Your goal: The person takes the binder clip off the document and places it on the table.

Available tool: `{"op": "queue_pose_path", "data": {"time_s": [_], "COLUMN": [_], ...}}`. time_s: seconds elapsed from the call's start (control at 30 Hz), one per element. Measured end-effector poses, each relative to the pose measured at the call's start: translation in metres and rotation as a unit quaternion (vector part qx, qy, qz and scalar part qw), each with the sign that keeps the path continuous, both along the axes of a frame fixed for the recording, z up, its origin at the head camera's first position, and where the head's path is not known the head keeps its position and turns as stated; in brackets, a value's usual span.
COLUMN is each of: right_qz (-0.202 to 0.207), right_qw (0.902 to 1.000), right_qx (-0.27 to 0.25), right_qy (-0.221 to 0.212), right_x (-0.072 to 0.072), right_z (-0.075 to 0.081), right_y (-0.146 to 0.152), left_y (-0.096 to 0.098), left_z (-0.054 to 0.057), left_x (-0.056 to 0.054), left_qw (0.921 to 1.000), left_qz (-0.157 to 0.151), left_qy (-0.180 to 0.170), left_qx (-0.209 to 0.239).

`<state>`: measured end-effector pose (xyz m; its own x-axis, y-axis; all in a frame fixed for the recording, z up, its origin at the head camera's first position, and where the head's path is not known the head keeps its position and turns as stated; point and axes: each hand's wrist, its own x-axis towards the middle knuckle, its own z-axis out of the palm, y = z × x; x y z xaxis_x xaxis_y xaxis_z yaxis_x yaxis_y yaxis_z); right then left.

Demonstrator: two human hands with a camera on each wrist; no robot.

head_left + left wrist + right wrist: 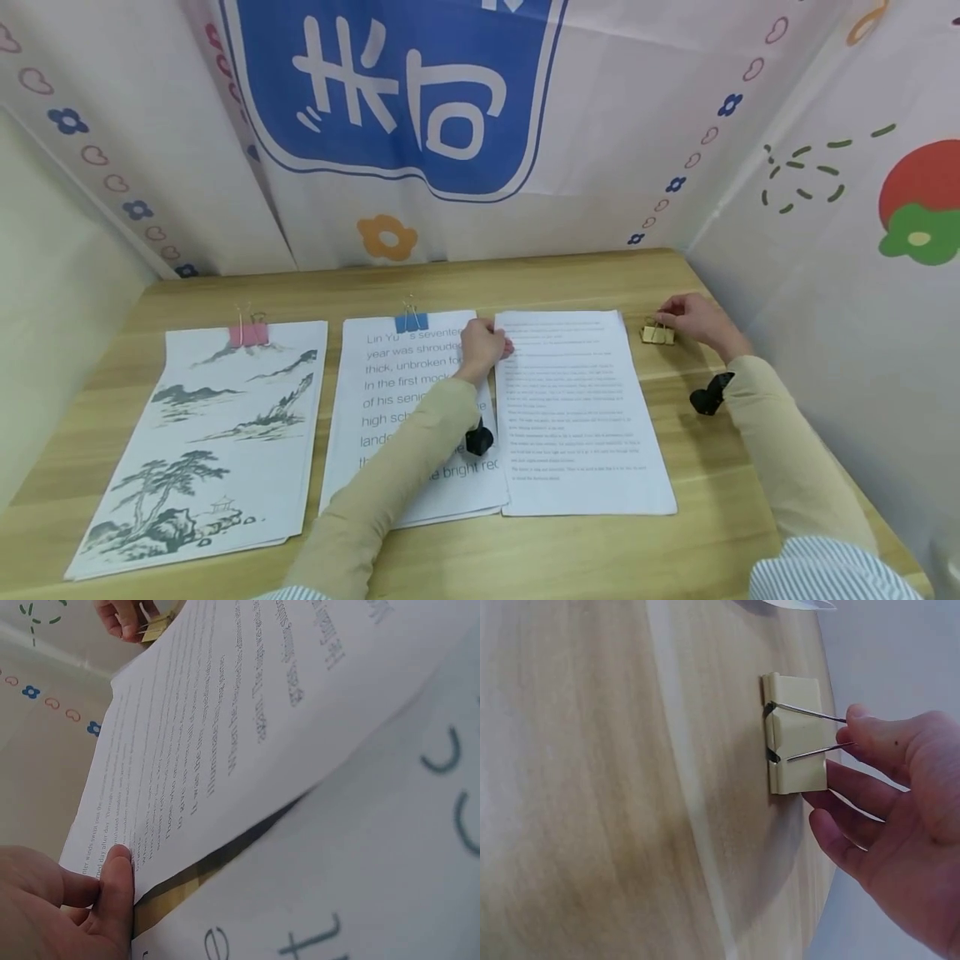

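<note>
My left hand [482, 346] is at the upper left edge of a stack of printed sheets [570, 417], with curled thumb and fingers at the paper edge [120, 877]; the grip is partly hidden. To the right, my right hand [697, 321] pinches the wire handles of a gold binder clip [657, 335]. The right wrist view shows the thumb at the handles and other fingers behind the clip's body [799, 735]. My left forearm lies across a large-print stack [360, 417], which has a blue binder clip [411, 322] on its top edge.
At the left lies a stack with ink landscape drawings [225, 433], a pink binder clip [249, 334] at its top. All rest on a wooden table [585, 558]. Printed cloth [600, 125] hangs behind it, and a white wall panel [825, 292] stands at the right.
</note>
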<state>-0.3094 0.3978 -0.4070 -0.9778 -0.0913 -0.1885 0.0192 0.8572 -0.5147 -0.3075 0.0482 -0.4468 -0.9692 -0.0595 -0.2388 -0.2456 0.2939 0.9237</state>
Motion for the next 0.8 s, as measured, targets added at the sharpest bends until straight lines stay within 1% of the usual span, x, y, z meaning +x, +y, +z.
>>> {"op": "queue_pose_path", "data": {"time_s": [0.17,0.27,0.37,0.43,0.57,0.7,0.8], "right_qz": [-0.003,-0.011,-0.018,-0.022,-0.026,-0.029,-0.028], "right_qw": [1.0,0.9999,0.9998,0.9996,0.9986,0.998,0.9979], "right_qx": [0.004,0.009,0.006,-0.003,-0.029,-0.037,-0.037], "right_qy": [0.004,0.003,0.009,0.019,0.036,0.042,0.045], "right_x": [0.003,0.006,0.009,0.01,0.012,0.01,0.007], "right_z": [-0.004,-0.005,-0.006,-0.006,-0.003,0.0,0.004], "right_y": [0.002,0.003,0.005,0.004,0.0,-0.006,-0.009], "left_y": [0.003,0.006,0.008,0.009,0.008,0.005,0.004], "left_z": [-0.001,0.001,0.003,0.004,0.005,0.005,0.003], "left_x": [-0.002,-0.003,-0.002,-0.002,-0.001,-0.003,-0.005], "left_qw": [0.9999,0.9995,0.9977,0.995,0.989,0.987,0.9871], "left_qz": [-0.006,-0.01,-0.01,-0.015,-0.021,-0.013,-0.009], "left_qy": [0.0,0.008,0.015,0.018,0.022,0.034,0.048], "left_qx": [-0.009,-0.028,-0.065,-0.097,-0.145,-0.157,-0.152]}}
